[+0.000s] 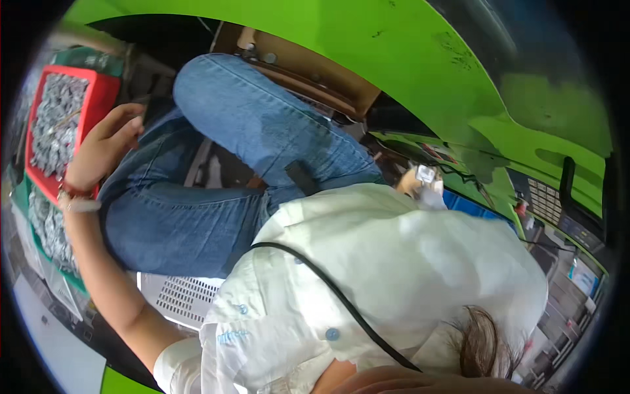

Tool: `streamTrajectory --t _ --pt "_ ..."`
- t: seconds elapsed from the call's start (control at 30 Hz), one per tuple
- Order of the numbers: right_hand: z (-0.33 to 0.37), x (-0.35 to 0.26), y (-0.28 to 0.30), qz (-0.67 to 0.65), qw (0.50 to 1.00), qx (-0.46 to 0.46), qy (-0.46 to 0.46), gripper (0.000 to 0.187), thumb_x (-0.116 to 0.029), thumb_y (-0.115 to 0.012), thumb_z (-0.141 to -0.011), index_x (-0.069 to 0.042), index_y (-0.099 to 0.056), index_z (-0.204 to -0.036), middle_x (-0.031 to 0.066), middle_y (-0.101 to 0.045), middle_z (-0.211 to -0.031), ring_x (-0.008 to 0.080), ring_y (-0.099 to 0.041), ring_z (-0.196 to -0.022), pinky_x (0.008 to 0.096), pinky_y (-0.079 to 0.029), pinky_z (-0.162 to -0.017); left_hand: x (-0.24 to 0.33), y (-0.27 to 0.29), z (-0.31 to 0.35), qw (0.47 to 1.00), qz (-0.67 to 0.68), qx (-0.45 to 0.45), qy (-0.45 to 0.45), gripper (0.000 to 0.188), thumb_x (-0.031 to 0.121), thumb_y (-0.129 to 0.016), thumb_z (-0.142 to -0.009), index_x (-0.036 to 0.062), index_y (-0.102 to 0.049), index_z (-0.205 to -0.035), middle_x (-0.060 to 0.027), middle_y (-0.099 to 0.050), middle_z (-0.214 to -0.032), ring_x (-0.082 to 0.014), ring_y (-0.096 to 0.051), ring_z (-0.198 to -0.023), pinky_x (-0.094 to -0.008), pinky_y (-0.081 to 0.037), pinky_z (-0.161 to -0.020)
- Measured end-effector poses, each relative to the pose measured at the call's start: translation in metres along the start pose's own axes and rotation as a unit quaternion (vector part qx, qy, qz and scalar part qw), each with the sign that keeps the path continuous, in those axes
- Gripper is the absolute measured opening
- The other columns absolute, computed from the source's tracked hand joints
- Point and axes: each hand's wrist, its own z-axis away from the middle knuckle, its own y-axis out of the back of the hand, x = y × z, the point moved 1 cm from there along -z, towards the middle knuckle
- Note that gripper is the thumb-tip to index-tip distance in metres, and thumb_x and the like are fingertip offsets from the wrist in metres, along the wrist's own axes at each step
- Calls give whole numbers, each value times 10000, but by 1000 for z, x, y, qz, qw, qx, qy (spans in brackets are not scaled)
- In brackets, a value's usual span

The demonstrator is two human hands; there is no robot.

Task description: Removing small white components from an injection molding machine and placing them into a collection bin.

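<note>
My left hand [108, 144] is raised beside the red bin [95, 105], in front of its right rim. Its fingers are bent, with a gap between thumb and forefinger, and I see nothing held in them. The red bin is full of small grey metal-looking pieces [59, 125]. My right arm is hidden behind the white shirt. A skin-coloured patch [408, 181] at the shirt's far edge seems to be part of my right hand, next to a small white object [425, 174]. Its fingers cannot be made out.
A green bin [82, 284] with similar grey pieces stands below the red one. A bright green machine panel [315, 33] arches across the far side, above a brown tray [315, 72]. A keypad panel [545, 200] is at the right. A black cable [328, 285] crosses my shirt.
</note>
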Motion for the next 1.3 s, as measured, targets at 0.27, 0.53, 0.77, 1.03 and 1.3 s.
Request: streamTrajectory --t 0.27,0.53,0.77,1.03,1.3 --pt "21 5 -62 -89 992 -68 -54 256 -214 -446 -922 -44 -612 -1015 174 -622 -976 329 -597 -975 413 -473 -800 -13 11 0 997 -63 36 26 376 275 -559 -951 33 -518 -1236 -22 -590 -927 -91 -552 -776 -228 -459 -701" --pt "-100 -49 5 -225 974 35 23 250 -217 -495 -913 -31 -622 -1023 185 -629 -1018 312 -592 -1034 375 -470 -842 -6 8 4 992 -124 21 -7 358 258 -541 -962 26 -507 -1233 -48 -597 -1032 -105 -545 -887 -245 -448 -800" --pt "-353 -105 38 -167 976 132 54 357 -331 -473 -937 -71 -584 -1155 162 -612 -1152 335 -546 -1133 412 -407 -962 -6 1 8 992 -113 57 -27 337 222 -572 -940 -7 -516 -1181 -126 -626 -943 -176 -602 -896 -293 -461 -797" --pt "-484 -83 -4 -70 974 -102 -190 590 -431 -341 -938 -227 -194 -1472 155 -311 -1484 312 -306 -1366 374 -268 -1104 2 5 1 988 -132 74 39 349 96 -622 -849 -4 -524 -1170 -144 -578 -956 -260 -575 -853 -330 -453 -791" --pt "-492 -68 -7 -131 966 -12 -222 582 -508 -368 -935 -49 -588 -1218 192 -581 -1242 339 -522 -1175 383 -373 -977 6 8 0 995 -95 19 1 360 127 -638 -814 -26 -538 -1124 -192 -567 -911 -368 -577 -844 -388 -461 -732"
